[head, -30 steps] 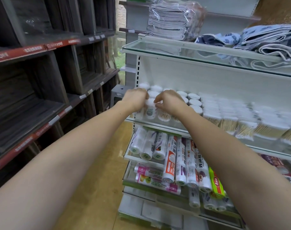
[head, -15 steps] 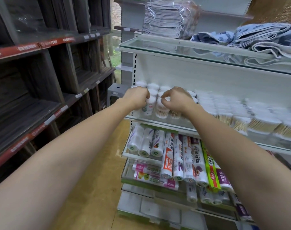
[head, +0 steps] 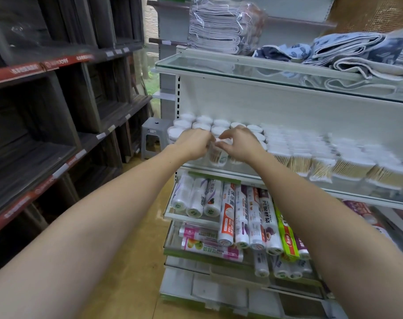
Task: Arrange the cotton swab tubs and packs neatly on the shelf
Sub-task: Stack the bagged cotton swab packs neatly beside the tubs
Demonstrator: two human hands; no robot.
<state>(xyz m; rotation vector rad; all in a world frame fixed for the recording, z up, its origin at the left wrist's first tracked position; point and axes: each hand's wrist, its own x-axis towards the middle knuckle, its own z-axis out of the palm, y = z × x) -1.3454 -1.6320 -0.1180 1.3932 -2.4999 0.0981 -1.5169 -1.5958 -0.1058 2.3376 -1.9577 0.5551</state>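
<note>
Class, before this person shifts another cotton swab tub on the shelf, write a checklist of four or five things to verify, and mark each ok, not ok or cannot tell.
1. Left hand at the front tub: ok, fingers curled at it.
2. Right hand on the same tub: ok, pinching its top.
3. Grip firm: cannot tell, fingertips blurred.
4. Tubs at the back upright: ok.
5. Swab packs in neat rows: cannot tell, blurred.
6. Glass shelf has front-edge room: cannot tell, hands hide it.
</note>
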